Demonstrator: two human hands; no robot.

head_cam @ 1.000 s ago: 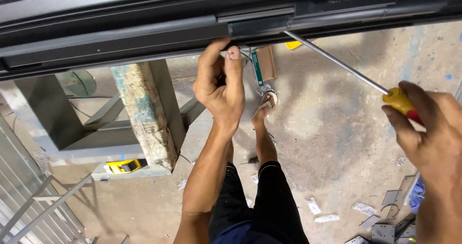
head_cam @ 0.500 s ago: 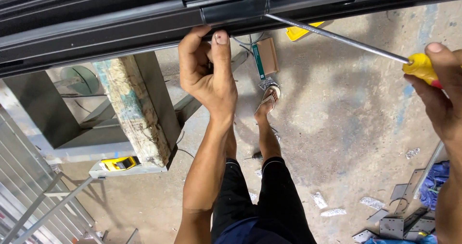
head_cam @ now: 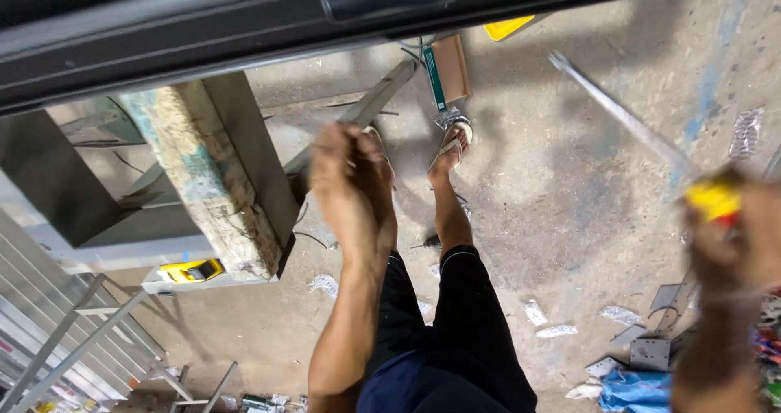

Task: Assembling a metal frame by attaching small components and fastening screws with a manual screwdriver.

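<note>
One head-worn camera looks steeply down, close over a dark frame (head_cam: 244, 39); floor (head_cam: 569, 201) far below.

A long screwdriver (head_cam: 651, 144) with a yellow handle and a thin bare-metal shaft is held at the right side of the view. The handle, showing a touch of red at its lower edge, sits in the closed fingers (head_cam: 736, 234) of the right hand (head_cam: 740, 242). The shaft slants up and to the left from the handle, its tip pointing toward the dark metal frame (head_cam: 244, 30) overhead but well apart from it. The tool is blurred, so the tip's shape cannot be made out
</note>
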